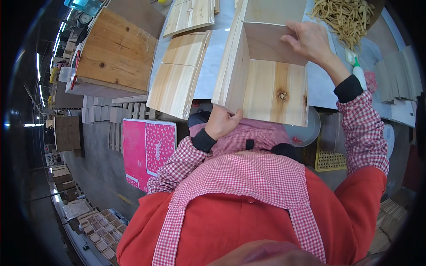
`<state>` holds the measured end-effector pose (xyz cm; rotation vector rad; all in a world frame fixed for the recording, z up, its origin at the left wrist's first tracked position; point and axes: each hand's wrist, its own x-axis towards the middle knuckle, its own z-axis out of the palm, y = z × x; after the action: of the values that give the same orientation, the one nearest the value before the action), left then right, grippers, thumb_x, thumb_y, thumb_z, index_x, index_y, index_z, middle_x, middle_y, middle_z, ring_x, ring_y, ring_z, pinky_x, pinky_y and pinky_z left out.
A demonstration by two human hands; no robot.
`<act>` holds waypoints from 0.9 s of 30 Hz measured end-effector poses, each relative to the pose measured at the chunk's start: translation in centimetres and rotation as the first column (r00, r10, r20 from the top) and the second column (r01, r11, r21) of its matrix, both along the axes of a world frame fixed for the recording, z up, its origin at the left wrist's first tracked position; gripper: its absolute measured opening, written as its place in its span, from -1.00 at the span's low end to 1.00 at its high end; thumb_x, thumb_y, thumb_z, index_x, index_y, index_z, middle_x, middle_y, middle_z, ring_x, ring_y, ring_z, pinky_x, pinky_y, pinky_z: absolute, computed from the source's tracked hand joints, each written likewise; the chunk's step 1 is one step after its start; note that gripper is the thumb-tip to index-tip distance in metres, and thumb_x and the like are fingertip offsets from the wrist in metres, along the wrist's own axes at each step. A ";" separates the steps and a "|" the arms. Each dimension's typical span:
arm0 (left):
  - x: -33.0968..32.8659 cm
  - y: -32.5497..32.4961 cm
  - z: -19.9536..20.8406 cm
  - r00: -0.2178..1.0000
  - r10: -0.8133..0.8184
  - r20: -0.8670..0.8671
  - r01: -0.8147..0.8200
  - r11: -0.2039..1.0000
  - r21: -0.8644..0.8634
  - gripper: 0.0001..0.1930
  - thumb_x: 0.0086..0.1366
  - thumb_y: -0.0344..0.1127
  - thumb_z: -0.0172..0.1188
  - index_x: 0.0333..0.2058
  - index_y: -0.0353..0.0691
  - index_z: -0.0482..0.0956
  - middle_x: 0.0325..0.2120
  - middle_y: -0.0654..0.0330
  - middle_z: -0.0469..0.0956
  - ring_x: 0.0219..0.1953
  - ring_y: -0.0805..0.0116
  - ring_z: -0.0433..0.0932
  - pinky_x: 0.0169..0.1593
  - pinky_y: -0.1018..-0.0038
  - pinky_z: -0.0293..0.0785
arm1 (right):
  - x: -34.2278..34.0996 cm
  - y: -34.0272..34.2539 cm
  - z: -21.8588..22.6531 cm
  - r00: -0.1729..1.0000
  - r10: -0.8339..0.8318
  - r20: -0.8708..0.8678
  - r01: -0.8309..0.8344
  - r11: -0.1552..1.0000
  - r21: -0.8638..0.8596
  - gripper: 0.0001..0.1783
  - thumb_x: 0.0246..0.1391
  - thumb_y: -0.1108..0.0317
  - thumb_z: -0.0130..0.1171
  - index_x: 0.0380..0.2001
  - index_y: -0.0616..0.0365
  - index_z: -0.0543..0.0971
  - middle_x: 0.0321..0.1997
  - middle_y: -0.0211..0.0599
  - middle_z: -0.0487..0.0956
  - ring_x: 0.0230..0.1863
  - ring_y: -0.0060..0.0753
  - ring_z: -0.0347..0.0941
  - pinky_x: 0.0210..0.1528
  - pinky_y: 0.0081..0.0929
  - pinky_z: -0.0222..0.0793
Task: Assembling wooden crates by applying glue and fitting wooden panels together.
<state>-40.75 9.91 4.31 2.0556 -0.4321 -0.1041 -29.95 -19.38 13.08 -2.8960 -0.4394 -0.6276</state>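
Observation:
An unfinished light-wood box (276, 91) with an inner divider (271, 43) rests tilted at the near edge of the table, its open side toward me. My left hand (223, 122) is closed on the box's near left corner, thumb on the edge and fingers underneath, partly hidden. At the right end of the divider, my right hand (308, 42) grips its upper edge, with the thumb on the near face and the other fingers behind it. The board on the near side has a dark knot.
Flat wooden panels (175, 75) lie left of the box on the pale-covered table (206, 73). Farther left stands a large wooden crate (116, 51). Beige strips (344, 20) are heaped at the far right, near a white and green bottle (358, 73). A pink carton (151, 146) is below left.

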 end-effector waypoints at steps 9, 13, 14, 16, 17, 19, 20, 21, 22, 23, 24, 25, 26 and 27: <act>-0.2 -0.4 0.8 0.993 -0.020 0.115 0.016 0.999 0.041 -0.83 0.10 -0.41 0.16 -0.38 -0.42 0.55 -0.56 -0.04 0.55 -0.50 0.10 0.56 -0.42 0.38 0.45 | -0.1 -0.1 -0.8 0.994 0.092 0.053 -0.090 0.995 -0.032 -0.73 -0.04 0.14 0.23 -0.41 0.06 0.45 -0.56 -0.18 0.54 -0.43 -0.07 0.50 -0.45 -0.19 0.34; 0.4 0.4 0.6 0.999 -0.042 0.028 0.039 0.995 0.088 -0.83 0.10 -0.43 0.16 -0.36 -0.42 0.55 -0.51 -0.07 0.56 -0.46 0.08 0.57 -0.42 0.35 0.45 | 1.2 -0.5 -0.3 0.992 0.109 0.059 -0.107 0.994 -0.034 -0.73 -0.04 0.15 0.22 -0.40 0.07 0.44 -0.54 -0.18 0.54 -0.43 -0.07 0.50 -0.45 -0.18 0.35; 0.6 0.7 0.3 0.998 -0.066 0.006 0.064 0.987 0.147 -0.81 0.10 -0.44 0.16 -0.30 -0.41 0.54 -0.42 -0.06 0.56 -0.41 0.10 0.58 -0.37 0.36 0.46 | 1.4 -0.4 0.0 0.990 0.121 0.077 -0.118 0.992 -0.041 -0.73 -0.04 0.15 0.22 -0.40 0.07 0.44 -0.54 -0.18 0.54 -0.43 -0.07 0.50 -0.45 -0.18 0.35; 0.9 1.0 0.1 0.994 -0.097 -0.039 0.104 0.962 0.251 -0.73 0.10 -0.45 0.16 -0.19 -0.40 0.51 -0.26 -0.05 0.57 -0.32 0.14 0.59 -0.29 0.39 0.48 | 0.9 -0.1 -0.3 0.996 0.076 0.044 -0.075 0.997 -0.035 -0.73 -0.04 0.17 0.23 -0.38 0.07 0.43 -0.54 -0.17 0.54 -0.43 -0.06 0.50 -0.45 -0.17 0.35; 1.6 1.5 0.4 0.997 -0.082 -0.014 0.082 0.968 0.239 -0.73 0.10 -0.45 0.16 -0.19 -0.40 0.51 -0.26 -0.05 0.57 -0.32 0.14 0.59 -0.29 0.39 0.48 | 0.8 0.0 -0.3 0.998 0.053 0.031 -0.052 0.998 -0.036 -0.73 -0.05 0.17 0.23 -0.38 0.08 0.43 -0.54 -0.16 0.54 -0.43 -0.06 0.50 -0.45 -0.17 0.36; 3.3 3.1 2.5 0.900 -0.366 -0.235 0.380 0.925 0.013 -0.61 0.12 -0.43 0.16 -0.05 -0.38 0.42 -0.08 -0.01 0.50 -0.20 0.18 0.56 -0.15 0.45 0.47 | 0.4 -0.1 0.0 0.999 0.049 0.010 -0.049 0.999 -0.014 -0.71 -0.07 0.18 0.24 -0.37 0.09 0.42 -0.54 -0.17 0.53 -0.44 -0.04 0.50 -0.45 -0.15 0.36; 4.6 4.2 3.6 0.804 -0.510 -0.305 0.501 0.858 -0.113 -0.55 0.13 -0.42 0.17 0.02 -0.37 0.37 0.01 0.01 0.46 -0.14 0.20 0.54 -0.08 0.47 0.46 | 0.1 0.1 0.1 0.999 0.035 0.006 -0.035 0.999 0.001 -0.70 -0.08 0.18 0.25 -0.38 0.09 0.41 -0.54 -0.16 0.52 -0.45 -0.04 0.49 -0.46 -0.15 0.36; 6.8 5.5 4.3 0.791 -0.419 -0.446 0.387 0.907 -0.167 -0.50 0.15 -0.40 0.18 0.08 -0.35 0.31 0.07 0.03 0.40 -0.05 0.20 0.49 0.02 0.44 0.40 | -0.3 0.2 0.2 1.000 0.019 0.002 -0.019 1.000 0.016 -0.69 -0.09 0.18 0.26 -0.39 0.09 0.41 -0.54 -0.16 0.52 -0.46 -0.03 0.49 -0.47 -0.15 0.35; 9.5 6.7 4.7 0.744 -0.338 -0.576 0.265 0.941 -0.209 -0.44 0.18 -0.37 0.18 0.14 -0.33 0.24 0.13 0.05 0.33 0.05 0.19 0.43 0.12 0.40 0.35 | -0.6 0.5 0.4 1.000 0.010 -0.010 -0.010 1.000 0.008 -0.69 -0.09 0.18 0.25 -0.37 0.09 0.40 -0.52 -0.14 0.53 -0.45 -0.02 0.50 -0.46 -0.14 0.37; 12.1 7.3 4.6 0.811 -0.207 -0.547 -0.007 0.932 -0.363 -0.44 0.19 -0.35 0.18 0.14 -0.32 0.23 0.12 0.03 0.34 0.07 0.15 0.41 0.14 0.35 0.34 | -1.0 0.7 0.4 1.000 0.001 -0.022 -0.001 1.000 -0.001 -0.69 -0.10 0.18 0.24 -0.36 0.08 0.39 -0.50 -0.13 0.54 -0.45 -0.01 0.51 -0.45 -0.12 0.39; 15.0 7.5 4.3 0.838 -0.080 -0.539 -0.250 0.822 -0.511 -0.44 0.20 -0.34 0.19 0.15 -0.31 0.23 0.11 0.00 0.34 0.10 0.11 0.39 0.15 0.30 0.34 | -1.7 0.9 0.6 0.999 -0.015 -0.032 0.015 1.000 -0.006 -0.68 -0.11 0.18 0.25 -0.36 0.08 0.39 -0.51 -0.13 0.54 -0.46 -0.01 0.50 -0.45 -0.13 0.39; 18.7 8.0 3.7 0.866 -0.087 -0.492 -0.228 0.807 -0.544 -0.44 0.20 -0.34 0.19 0.15 -0.31 0.23 0.11 0.00 0.34 0.10 0.11 0.39 0.15 0.30 0.34 | -1.7 1.1 0.9 0.999 -0.027 -0.027 0.026 1.000 -0.014 -0.68 -0.11 0.17 0.25 -0.36 0.08 0.40 -0.52 -0.13 0.53 -0.47 -0.01 0.50 -0.45 -0.14 0.38; 22.5 8.8 2.9 0.768 -0.091 -0.634 -0.473 0.585 -0.658 -0.46 0.25 -0.31 0.13 0.17 -0.28 0.21 0.14 0.01 0.31 0.14 0.12 0.35 0.18 0.27 0.30 | -1.6 1.3 0.8 1.000 -0.016 -0.016 0.016 1.000 -0.007 -0.67 -0.12 0.17 0.26 -0.37 0.09 0.40 -0.52 -0.14 0.53 -0.47 -0.02 0.50 -0.45 -0.15 0.38; 26.3 8.9 2.0 0.638 -0.181 -0.748 -0.678 0.330 -0.657 -0.48 0.30 -0.28 0.08 0.19 -0.25 0.20 0.17 0.01 0.28 0.19 0.13 0.30 0.20 0.24 0.27 | -1.8 1.2 0.7 1.000 -0.028 -0.011 0.028 1.000 0.002 -0.67 -0.13 0.17 0.26 -0.37 0.09 0.41 -0.53 -0.15 0.53 -0.47 -0.04 0.50 -0.46 -0.16 0.38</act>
<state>-14.47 18.79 6.27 0.7208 0.3893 -0.3640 -31.71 -18.18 13.80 -2.9073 -0.3977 -0.6148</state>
